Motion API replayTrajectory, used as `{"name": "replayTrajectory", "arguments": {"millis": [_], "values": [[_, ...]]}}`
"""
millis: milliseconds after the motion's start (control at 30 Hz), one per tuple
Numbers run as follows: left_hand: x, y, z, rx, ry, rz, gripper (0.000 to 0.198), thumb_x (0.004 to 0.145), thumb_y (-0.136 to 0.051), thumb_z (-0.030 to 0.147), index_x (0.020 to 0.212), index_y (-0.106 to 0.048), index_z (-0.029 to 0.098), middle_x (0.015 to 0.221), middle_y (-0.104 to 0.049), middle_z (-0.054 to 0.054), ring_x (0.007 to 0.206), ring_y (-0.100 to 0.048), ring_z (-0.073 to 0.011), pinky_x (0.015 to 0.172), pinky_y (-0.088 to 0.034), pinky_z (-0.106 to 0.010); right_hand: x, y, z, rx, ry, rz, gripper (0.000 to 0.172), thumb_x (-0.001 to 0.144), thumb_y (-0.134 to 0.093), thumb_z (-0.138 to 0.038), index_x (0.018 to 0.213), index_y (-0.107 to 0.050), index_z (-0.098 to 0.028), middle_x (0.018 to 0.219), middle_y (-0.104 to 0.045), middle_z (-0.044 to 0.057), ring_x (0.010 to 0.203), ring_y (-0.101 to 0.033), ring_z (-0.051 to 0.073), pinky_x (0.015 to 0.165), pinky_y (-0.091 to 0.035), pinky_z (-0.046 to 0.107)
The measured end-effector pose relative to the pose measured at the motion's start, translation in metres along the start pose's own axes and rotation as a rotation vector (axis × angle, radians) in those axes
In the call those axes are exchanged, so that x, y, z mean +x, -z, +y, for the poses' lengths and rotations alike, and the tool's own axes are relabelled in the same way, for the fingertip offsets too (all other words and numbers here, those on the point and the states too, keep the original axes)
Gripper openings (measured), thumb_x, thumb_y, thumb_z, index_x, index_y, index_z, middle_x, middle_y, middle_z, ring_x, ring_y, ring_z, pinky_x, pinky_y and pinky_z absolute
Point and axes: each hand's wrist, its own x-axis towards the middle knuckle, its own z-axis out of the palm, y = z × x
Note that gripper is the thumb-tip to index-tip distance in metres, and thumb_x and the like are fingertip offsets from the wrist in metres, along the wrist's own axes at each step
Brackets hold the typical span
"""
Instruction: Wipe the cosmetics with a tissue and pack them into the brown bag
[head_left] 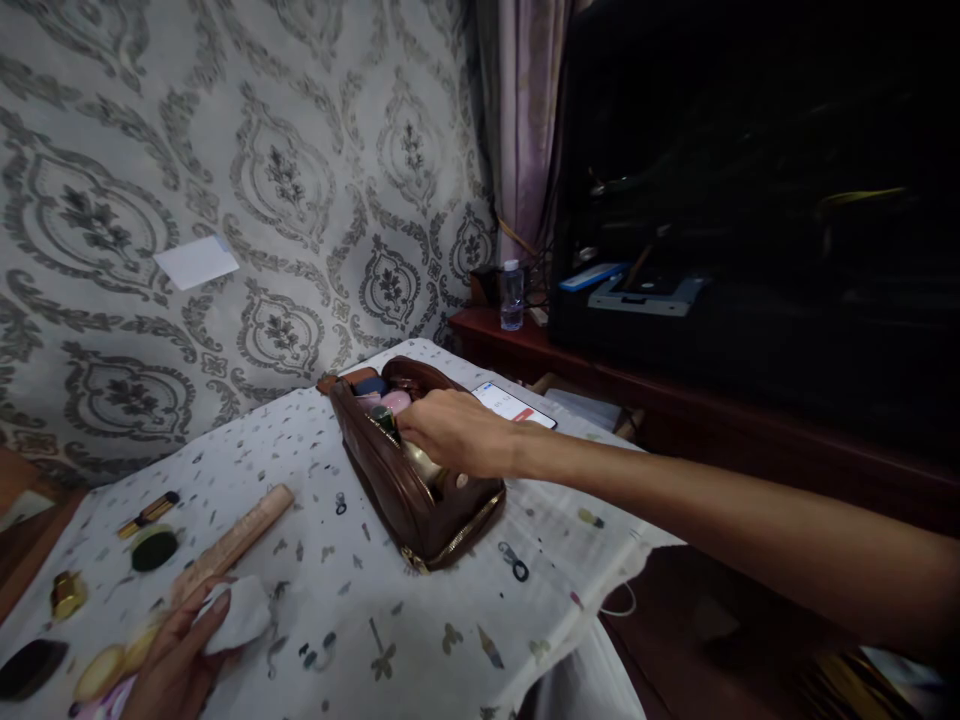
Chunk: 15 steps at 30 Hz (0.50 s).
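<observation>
A brown zippered bag (375, 470) lies open on the patterned white cloth (315, 600), with pink, blue and green items inside. My right hand (454, 430) reaches over its right side, fingers bent down into the opening around something I cannot make out. At the lower left, my left hand (180, 650) holds a crumpled white tissue (238, 612) between thumb and fingers. Just beyond that hand lies a long beige tube (251, 525). Nearby are a round dark green-lidded jar (153, 548), a small gold item (67, 595) and a dark oval item (31, 668).
A lit phone (514, 405) lies behind the bag. Farther back, a clear bottle (511, 298) stands on a dark red wooden surface (480, 328) beside a large black screen (750, 120). Patterned wall covering (285, 180) rises behind the cloth.
</observation>
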Motion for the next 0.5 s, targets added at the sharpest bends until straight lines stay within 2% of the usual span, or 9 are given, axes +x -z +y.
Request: {"name": "replayTrajectory", "arguments": {"millis": [133, 233, 333, 500], "values": [[0.002, 0.001, 0.001, -0.014, 0.061, -0.036, 0.056, 0.032, -0.093, 0.031, 0.082, -0.070, 0.021, 0.089, -0.070, 0.001, 0.066, -0.063, -0.0166, 0.049, -0.054, -0.023, 0.019, -0.004, 0.001, 0.110, -0.075, 0.051, 0.025, 0.091, -0.048, -0.016, 0.093, -0.072, -0.014, 0.099, -0.075, 0.015, 0.091, -0.071, 0.025, 0.068, -0.043, 0.027], [0.004, 0.003, 0.000, -0.007, 0.073, -0.060, 0.055, 0.036, -0.092, 0.030, 0.086, -0.071, 0.022, 0.091, -0.071, 0.002, 0.068, -0.064, -0.0172, 0.049, -0.054, -0.023, 0.028, -0.010, 0.004, 0.270, -0.097, 0.024, 0.021, 0.088, -0.049, -0.013, 0.089, -0.071, -0.015, 0.083, -0.075, 0.010, 0.072, -0.071, 0.019, 0.062, -0.043, 0.023], [0.006, 0.006, -0.002, -0.021, 0.070, -0.066, 0.057, 0.035, -0.094, 0.029, 0.086, -0.070, 0.022, 0.092, -0.072, 0.001, 0.071, -0.067, -0.0196, 0.050, -0.055, -0.023, 0.029, -0.013, 0.008, 0.446, -0.096, 0.005, 0.020, 0.089, -0.048, -0.016, 0.090, -0.068, -0.014, 0.066, -0.069, 0.003, 0.054, -0.065, 0.013, 0.054, -0.042, 0.020], [0.008, 0.007, -0.003, -0.009, 0.076, -0.053, 0.058, 0.035, -0.095, 0.031, 0.087, -0.071, 0.021, 0.089, -0.072, 0.000, 0.071, -0.067, -0.0193, 0.053, -0.056, -0.022, 0.021, -0.013, 0.014, 0.462, -0.018, 0.008, 0.013, 0.082, -0.061, -0.018, 0.094, -0.065, -0.014, 0.068, -0.068, 0.000, 0.058, -0.061, 0.012, 0.055, -0.038, 0.020]]}}
